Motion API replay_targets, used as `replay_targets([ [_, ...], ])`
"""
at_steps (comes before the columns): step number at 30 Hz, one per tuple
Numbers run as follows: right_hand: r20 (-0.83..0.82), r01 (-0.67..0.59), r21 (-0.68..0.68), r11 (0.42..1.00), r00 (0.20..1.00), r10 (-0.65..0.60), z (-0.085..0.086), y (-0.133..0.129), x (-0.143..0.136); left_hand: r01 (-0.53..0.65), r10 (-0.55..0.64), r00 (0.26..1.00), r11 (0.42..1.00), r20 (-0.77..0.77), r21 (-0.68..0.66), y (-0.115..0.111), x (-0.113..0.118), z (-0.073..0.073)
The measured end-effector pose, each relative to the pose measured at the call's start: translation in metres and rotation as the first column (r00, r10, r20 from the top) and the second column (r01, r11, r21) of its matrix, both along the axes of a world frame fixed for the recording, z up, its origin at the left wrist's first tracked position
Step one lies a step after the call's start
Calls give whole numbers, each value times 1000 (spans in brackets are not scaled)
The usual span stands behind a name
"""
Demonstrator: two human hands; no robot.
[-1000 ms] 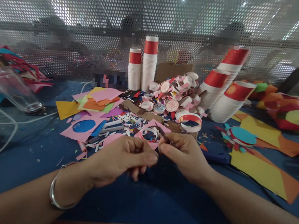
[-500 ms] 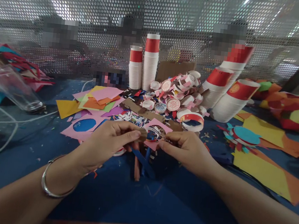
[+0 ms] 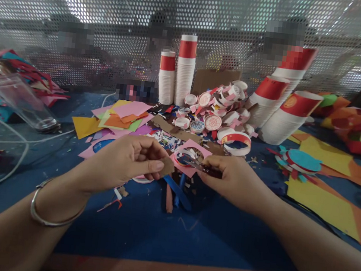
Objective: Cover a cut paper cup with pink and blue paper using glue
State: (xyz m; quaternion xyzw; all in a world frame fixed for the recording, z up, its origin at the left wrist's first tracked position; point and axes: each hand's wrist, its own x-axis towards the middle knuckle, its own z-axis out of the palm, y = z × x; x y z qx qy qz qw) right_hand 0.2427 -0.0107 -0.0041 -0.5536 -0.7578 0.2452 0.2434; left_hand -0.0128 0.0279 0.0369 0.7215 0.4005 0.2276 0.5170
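My left hand (image 3: 128,160) pinches a small brown piece of cardboard (image 3: 167,168) between thumb and fingers. In my right hand (image 3: 238,183) is a pair of scissors (image 3: 211,170), its thin blades pointing left toward the cardboard but apart from it. Behind the blades lies pink paper (image 3: 188,144) with a round hole cut in it. Just below the cardboard a blue strip (image 3: 178,193) and a pinkish-brown strip (image 3: 169,198) lie on the table. A white ring with a red and yellow band (image 3: 243,150) lies beyond my right hand.
Stacked paper cups (image 3: 184,79) stand at the back, with more stacks (image 3: 281,125) leaning at the right. Between them is a heap of cut cup bottoms (image 3: 213,122). Coloured paper (image 3: 131,110) lies left, yellow sheets (image 3: 318,208) right. A clear bottle (image 3: 24,100) lies near a white cable (image 3: 23,156).
My left hand has moved slightly left and the scissors have drawn back from the cardboard, leaving a gap. More of the blades and handle shows. The view has shifted a little.
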Motion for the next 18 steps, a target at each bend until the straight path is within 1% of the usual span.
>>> replay_targets([
  [3,86,0,15,1000,996,-1,0,-4,-1,57,-57,998,998,-4,1,-3,-1,0],
  [6,140,28,-8,1000,990,-26,-1,-8,-3,80,-80,996,997,-41,2,-4,-3,1],
  [8,167,52,-37,998,985,-45,-1,-10,-6,91,-91,991,996,-93,-8,-6,-3,2],
  [10,201,69,-52,996,978,-58,-1,-12,-9,129,-135,976,991,-171,-44,-9,-4,3],
  [12,250,80,-43,996,966,-67,-1,-13,-12,186,-200,950,979,-238,-80,-12,-6,4],
  [14,316,91,-13,996,945,-82,-1,-15,-14,238,-251,928,968,-275,-79,-15,-8,3],
  [16,383,91,21,996,919,-92,-2,-17,-16,255,-256,917,966,-304,-44,-14,-10,1],
  [18,431,81,52,995,897,-95,-4,-18,-17,236,-221,918,972,-330,6,-12,-10,0],
])
